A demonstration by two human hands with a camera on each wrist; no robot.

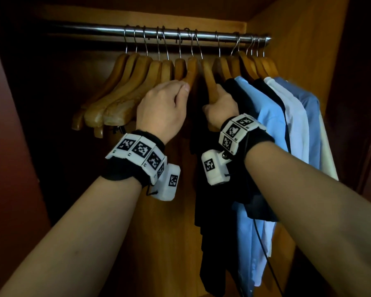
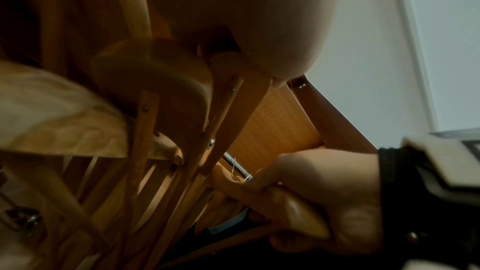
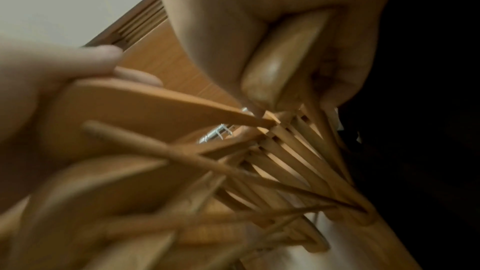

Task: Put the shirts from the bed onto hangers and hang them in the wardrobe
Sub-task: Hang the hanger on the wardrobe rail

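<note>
Inside the wardrobe, several bare wooden hangers (image 1: 124,91) hang from a metal rail (image 1: 90,28). My left hand (image 1: 180,88) grips the arm of one bare hanger (image 1: 191,69), thumb on its near face. My right hand (image 1: 220,97) is wrapped round the arm of the neighbouring hanger (image 1: 210,82); the left wrist view shows that hanger's arm (image 2: 293,210) in the right hand (image 2: 324,192). A black shirt (image 1: 206,189) hangs just below this hanger; I cannot tell whether it is on it. Black, light blue (image 1: 270,116), white and blue shirts hang to the right.
The wardrobe's right wall (image 1: 304,50) stands close beside the last shirts. Its left half is dark, with a reddish door edge (image 1: 7,146) at the far left. A black cable (image 1: 263,249) hangs down under my right forearm.
</note>
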